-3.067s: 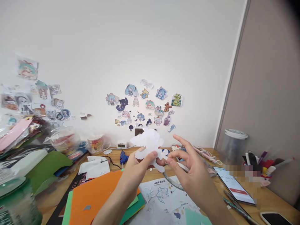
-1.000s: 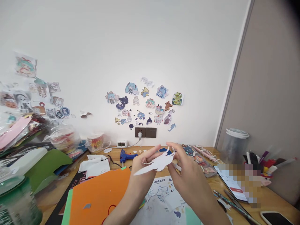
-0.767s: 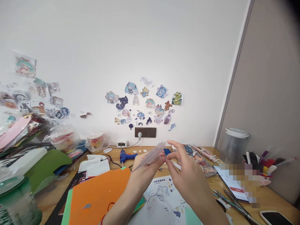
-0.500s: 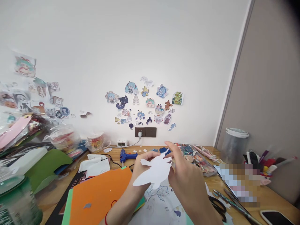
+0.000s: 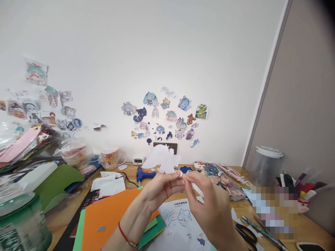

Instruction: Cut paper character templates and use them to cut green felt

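A white paper cutout (image 5: 161, 159) with an uneven outline stands upright in front of the wall socket. My left hand (image 5: 159, 188) pinches its lower edge between thumb and fingers. My right hand (image 5: 211, 198) touches the left fingertips, its thumb and forefinger pressed together at the cutout's corner. A white strip (image 5: 196, 190) shows between the right fingers; I cannot make out whether it belongs to the cutout. Below the hands lies a sheet with blue line drawings (image 5: 180, 218), partly covered by my right hand.
Orange card (image 5: 112, 212) lies on coloured sheets at left, with a blue glue gun (image 5: 145, 174) behind. Black-handled scissors (image 5: 246, 234) and a patterned pen (image 5: 261, 230) are at right. A green-lidded jar (image 5: 23, 223) stands front left; paper figures (image 5: 150, 99) cover the wall.
The white cutout has been raised and turned upright, away from me. Both hands have come together, fingertips meeting at its lower edge. The view has shifted slightly left.
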The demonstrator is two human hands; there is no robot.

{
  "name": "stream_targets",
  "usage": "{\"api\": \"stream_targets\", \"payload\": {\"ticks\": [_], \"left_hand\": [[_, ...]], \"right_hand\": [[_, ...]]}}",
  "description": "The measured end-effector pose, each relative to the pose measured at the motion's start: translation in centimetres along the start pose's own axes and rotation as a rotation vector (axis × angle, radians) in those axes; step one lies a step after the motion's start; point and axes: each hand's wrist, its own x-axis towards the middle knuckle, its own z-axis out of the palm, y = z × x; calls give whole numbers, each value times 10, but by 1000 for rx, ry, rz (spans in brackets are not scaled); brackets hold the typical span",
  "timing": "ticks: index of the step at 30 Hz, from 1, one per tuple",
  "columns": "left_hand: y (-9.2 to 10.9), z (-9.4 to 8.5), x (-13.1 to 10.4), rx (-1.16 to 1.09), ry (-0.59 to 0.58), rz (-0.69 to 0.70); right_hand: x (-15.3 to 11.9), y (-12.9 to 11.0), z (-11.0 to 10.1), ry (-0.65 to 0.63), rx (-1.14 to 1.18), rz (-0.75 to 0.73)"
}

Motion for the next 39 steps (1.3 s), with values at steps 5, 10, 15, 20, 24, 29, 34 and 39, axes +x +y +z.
{"api": "stream_targets", "payload": {"ticks": [5, 10, 15, 20, 24, 29, 34, 39], "left_hand": [[4, -3, 1, 94, -55, 18], [7, -1, -5, 236, -138, 12], [13, 4, -13, 351, -218, -63], [16, 8, -15, 324, -200, -4], [12, 10, -14, 101, -153, 145], [6, 15, -15, -294, -199, 173], [9, 14, -19, -318, -260, 156], [13, 13, -23, -274, -273, 193]], "right_hand": [[9, 3, -12, 2, 175, 303], [22, 3, -23, -61, 313, 550], [26, 5, -31, -137, 387, 576], [27, 9, -40, -237, 393, 607], [28, 10, -43, -286, 427, 606], [26, 4, -36, -364, 587, 588], [24, 6, -32, -412, 612, 639], [21, 20, -24, -502, 492, 605]]}}
